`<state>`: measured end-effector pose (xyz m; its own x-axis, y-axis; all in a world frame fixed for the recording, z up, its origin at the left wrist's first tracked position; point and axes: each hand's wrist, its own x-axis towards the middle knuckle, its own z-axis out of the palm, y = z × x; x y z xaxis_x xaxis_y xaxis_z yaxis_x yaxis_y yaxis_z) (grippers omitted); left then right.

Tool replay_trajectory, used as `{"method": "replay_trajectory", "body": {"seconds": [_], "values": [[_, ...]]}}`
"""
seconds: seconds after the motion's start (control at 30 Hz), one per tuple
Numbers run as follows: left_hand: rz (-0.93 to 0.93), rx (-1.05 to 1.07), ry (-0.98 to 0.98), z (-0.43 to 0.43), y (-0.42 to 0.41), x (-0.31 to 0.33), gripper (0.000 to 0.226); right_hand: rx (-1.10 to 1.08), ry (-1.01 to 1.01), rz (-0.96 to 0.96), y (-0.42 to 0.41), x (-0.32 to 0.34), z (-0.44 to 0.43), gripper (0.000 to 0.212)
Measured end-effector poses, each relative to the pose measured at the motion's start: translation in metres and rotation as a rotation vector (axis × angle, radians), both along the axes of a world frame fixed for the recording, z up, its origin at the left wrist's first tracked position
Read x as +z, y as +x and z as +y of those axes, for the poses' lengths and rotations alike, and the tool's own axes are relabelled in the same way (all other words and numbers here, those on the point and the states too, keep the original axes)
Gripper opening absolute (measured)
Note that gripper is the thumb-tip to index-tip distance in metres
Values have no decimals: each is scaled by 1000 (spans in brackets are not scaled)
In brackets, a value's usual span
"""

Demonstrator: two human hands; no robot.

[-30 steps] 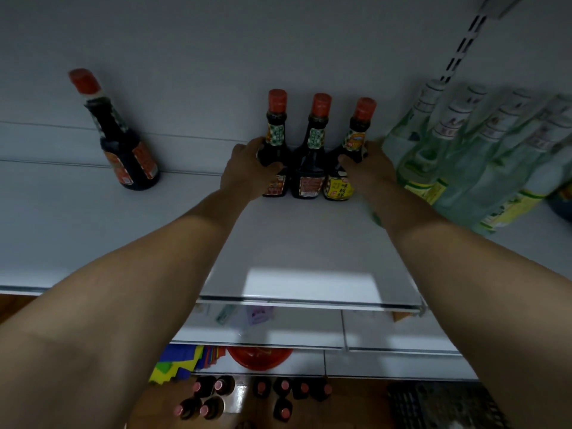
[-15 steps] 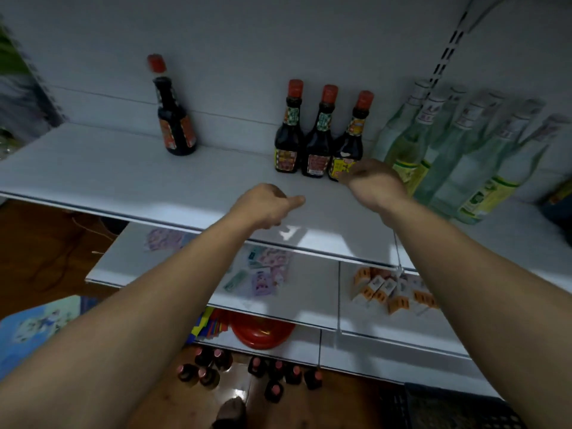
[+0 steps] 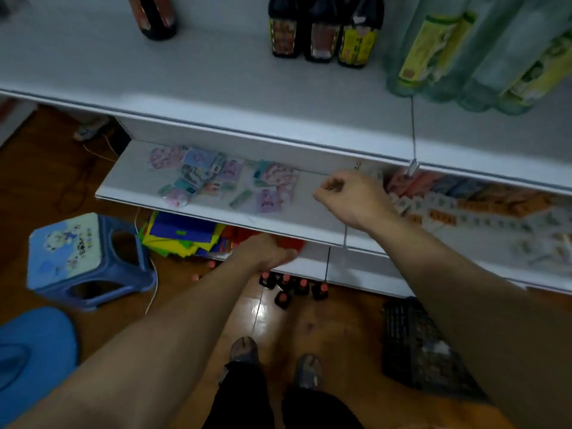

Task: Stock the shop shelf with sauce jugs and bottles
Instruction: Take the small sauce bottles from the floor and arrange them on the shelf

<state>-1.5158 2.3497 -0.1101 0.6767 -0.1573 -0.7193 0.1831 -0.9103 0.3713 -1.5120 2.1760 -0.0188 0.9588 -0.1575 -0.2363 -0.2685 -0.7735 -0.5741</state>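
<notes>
Three dark sauce bottles (image 3: 322,29) stand side by side at the back of the white top shelf (image 3: 216,85), and a single dark bottle (image 3: 154,17) stands apart to their left. Several red-capped dark bottles (image 3: 291,287) stand on the wooden floor under the shelving. My left hand (image 3: 266,252) hangs low just above those floor bottles and holds nothing; its fingertips are hidden. My right hand (image 3: 349,196) hovers in front of the middle shelf, fingers loosely curled and empty.
Tall pale green bottles (image 3: 464,51) fill the top shelf's right side. The middle shelf (image 3: 130,187) carries small packets, with boxed goods (image 3: 464,205) to the right. A blue stool (image 3: 89,261) and blue cushion (image 3: 31,345) sit at left, a black crate (image 3: 427,351) at right.
Both hands let go of the three bottles on the top shelf and dropped downward. My view tilted from the shelf toward the floor; the left hand sank lowest.
</notes>
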Motion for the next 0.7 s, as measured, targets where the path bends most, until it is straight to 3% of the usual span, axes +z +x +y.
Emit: {"method": "replay_trajectory", "body": {"seconds": [0.1,0.27,0.5,0.63,0.7], "values": [[65,6,52,4,-7,-64,56,-39,21,92,-11,-67,3,24],[103,-16,131,11,-16,-191,77,-112,42,228,-30,-197,9,25],[151,-30,191,14,-42,-373,70,-133,-8,319,-58,-400,11,31],[100,-40,184,-3,-55,-446,53,-111,-40,319,-67,-499,8,31],[59,-1,152,-10,-58,-477,57,-121,-36,303,-68,-539,4,34]]}}
